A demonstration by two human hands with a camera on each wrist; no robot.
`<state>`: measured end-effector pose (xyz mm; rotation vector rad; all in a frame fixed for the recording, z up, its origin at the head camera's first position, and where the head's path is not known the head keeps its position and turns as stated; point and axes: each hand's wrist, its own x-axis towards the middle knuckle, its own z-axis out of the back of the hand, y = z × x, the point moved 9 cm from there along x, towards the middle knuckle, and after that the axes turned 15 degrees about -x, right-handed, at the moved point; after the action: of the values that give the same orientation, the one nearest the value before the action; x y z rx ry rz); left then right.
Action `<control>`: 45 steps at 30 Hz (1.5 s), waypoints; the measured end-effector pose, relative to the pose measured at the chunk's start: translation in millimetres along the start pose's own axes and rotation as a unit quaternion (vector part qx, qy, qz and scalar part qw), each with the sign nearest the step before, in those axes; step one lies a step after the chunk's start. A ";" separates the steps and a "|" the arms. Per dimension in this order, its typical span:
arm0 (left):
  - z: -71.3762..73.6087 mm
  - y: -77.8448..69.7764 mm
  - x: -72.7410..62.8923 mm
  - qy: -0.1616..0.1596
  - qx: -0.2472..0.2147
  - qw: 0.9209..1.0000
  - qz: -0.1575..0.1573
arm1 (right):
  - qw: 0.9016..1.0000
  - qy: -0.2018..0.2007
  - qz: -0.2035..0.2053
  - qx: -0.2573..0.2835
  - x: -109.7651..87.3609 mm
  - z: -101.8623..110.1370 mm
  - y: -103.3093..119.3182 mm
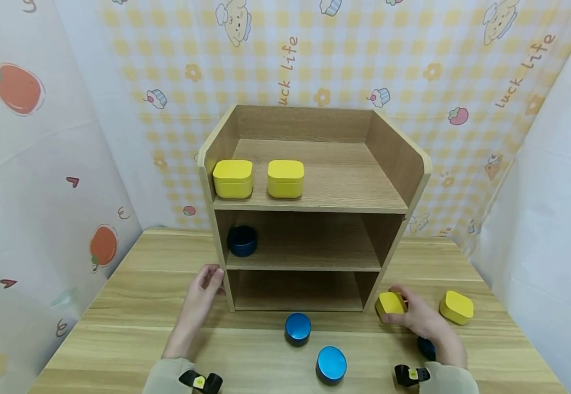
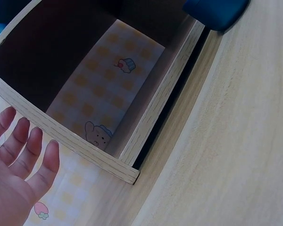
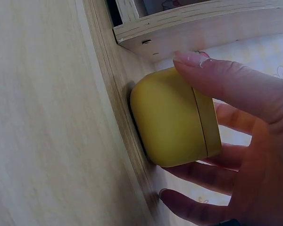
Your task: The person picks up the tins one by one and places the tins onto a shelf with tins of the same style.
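Right hand (image 1: 422, 316) grips a yellow box (image 1: 390, 302) between thumb and fingers, on the table (image 1: 266, 372) just right of the shelf (image 1: 339, 175). Left hand (image 1: 208, 284) relaxed by the shelf's left side; contact unclear. Risk: wrist could knock the blue tin (image 1: 426, 348) beneath; loose pinch could drop the box. Backdrop (image 1: 266, 65) reads "luck life".

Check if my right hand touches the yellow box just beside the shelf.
Touching: in the right wrist view, your right hand holds the yellow box between its fingers.
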<state>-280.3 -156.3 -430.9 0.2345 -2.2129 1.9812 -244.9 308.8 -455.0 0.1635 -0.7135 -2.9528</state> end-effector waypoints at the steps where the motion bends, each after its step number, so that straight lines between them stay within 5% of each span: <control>1: 0.0 0.2 0.1 0.000 0.000 1.000 0.001 | 1.000 0.001 -0.005 -0.002 0.5 0.1 -0.9; 26: -0.3 -1.4 0.9 0.004 0.000 1.000 -0.009 | 0.998 -0.025 -0.046 -0.031 -10.6 28.8 8.2; 45: 0.6 0.2 1.4 0.003 0.002 1.000 -0.001 | 0.991 -0.114 -0.005 -0.064 -40.0 83.1 51.2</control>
<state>-281.7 -156.9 -430.8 0.2327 -2.2052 1.9818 -212.3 305.7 -354.8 -0.1833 -0.5447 -3.0452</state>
